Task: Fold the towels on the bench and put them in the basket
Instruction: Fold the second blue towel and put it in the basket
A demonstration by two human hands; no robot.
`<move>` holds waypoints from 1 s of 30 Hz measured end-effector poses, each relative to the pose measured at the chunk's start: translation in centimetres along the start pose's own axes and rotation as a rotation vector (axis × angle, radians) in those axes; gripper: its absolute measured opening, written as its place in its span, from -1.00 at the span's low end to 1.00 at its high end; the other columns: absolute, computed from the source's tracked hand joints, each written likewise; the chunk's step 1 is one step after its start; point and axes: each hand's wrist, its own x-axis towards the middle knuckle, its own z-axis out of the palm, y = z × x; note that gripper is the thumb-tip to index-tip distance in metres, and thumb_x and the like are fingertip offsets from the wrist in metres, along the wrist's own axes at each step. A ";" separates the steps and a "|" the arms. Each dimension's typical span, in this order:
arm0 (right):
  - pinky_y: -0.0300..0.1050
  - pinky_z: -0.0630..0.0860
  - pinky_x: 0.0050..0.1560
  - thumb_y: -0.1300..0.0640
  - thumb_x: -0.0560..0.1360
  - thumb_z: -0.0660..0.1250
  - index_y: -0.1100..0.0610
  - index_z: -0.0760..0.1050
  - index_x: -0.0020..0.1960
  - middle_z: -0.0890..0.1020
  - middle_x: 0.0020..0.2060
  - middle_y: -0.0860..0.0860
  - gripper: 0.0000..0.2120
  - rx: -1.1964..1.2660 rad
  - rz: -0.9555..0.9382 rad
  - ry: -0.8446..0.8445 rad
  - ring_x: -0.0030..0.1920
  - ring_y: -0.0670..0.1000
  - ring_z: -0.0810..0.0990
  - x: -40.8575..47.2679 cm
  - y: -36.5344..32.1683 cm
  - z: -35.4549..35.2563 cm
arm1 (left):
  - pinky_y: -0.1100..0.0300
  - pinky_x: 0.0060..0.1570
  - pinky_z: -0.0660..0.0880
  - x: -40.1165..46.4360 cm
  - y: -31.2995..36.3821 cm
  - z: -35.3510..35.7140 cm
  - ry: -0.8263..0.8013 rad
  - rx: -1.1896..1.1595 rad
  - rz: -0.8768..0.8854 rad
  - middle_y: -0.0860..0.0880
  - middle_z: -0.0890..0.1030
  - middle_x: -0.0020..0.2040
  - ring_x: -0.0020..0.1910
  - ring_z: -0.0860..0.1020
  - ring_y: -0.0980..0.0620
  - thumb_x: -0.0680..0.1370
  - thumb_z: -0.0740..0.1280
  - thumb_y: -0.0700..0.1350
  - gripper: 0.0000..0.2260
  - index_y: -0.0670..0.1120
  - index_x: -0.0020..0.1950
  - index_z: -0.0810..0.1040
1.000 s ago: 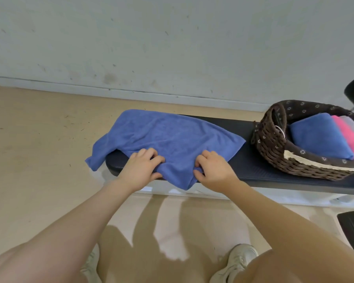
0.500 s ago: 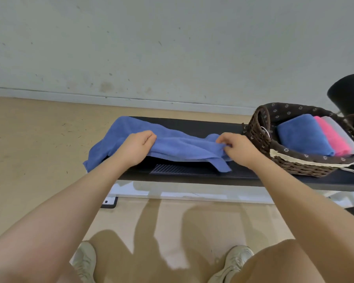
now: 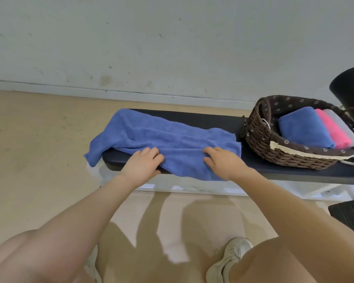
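Observation:
A blue towel (image 3: 161,135) lies spread along the left half of the dark bench (image 3: 213,119). Its left end hangs off the bench end and its near edge droops over the front. My left hand (image 3: 143,164) pinches the near edge, thumb tucked under the cloth. My right hand (image 3: 223,162) holds the same edge further right, fingers curled into the fabric. The brown wicker basket (image 3: 258,139) stands on the bench at the right. Inside it lie a folded blue towel (image 3: 305,129), a pink one (image 3: 333,131) and a pale one (image 3: 344,129).
A grey wall runs behind the bench. A black rounded object (image 3: 349,86) sits behind the basket at the right edge. A black mat (image 3: 349,211) lies on the beige floor at lower right. My shoe (image 3: 233,256) is below, near the bench.
Half a second ago both hands held the towel's near edge raised and pulled apart. Now the edge is back down at the bench front and the towel lies flatter and longer.

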 end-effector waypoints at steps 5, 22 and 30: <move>0.05 0.40 0.14 -0.01 0.65 -0.10 -0.03 0.13 0.50 0.47 0.24 0.14 -0.58 -0.047 0.064 -0.104 0.23 0.21 0.41 0.7 -0.1 -0.2 | 0.17 -0.29 0.26 -0.3 -0.3 -1.0 0.162 -0.274 0.060 -0.02 0.45 -0.31 -0.32 0.45 -0.05 0.48 0.28 -0.15 -0.85 -0.06 -0.28 0.38; 0.20 -0.09 0.49 -0.23 0.59 -0.15 -0.01 -0.15 0.55 -0.18 0.54 0.02 -0.40 0.114 0.273 -0.122 0.54 0.10 -0.17 6.0 -1.0 -0.3 | 0.06 0.45 0.07 4.0 -4.2 -1.6 -0.162 -0.215 -0.328 -0.08 0.06 0.55 0.52 0.05 -0.09 0.65 -0.04 0.01 -0.56 -0.06 0.52 0.09; 0.07 -0.11 0.53 -0.27 0.57 -0.12 0.03 -0.28 0.54 -0.26 0.53 0.02 -0.32 0.023 0.336 -0.150 0.54 0.06 -0.22 10.2 2.9 -1.8 | 0.05 0.50 -0.11 8.5 -5.2 0.1 -0.283 -0.222 -0.348 -0.06 -0.17 0.55 0.53 -0.15 -0.08 0.65 -0.11 0.07 -0.51 -0.04 0.53 -0.15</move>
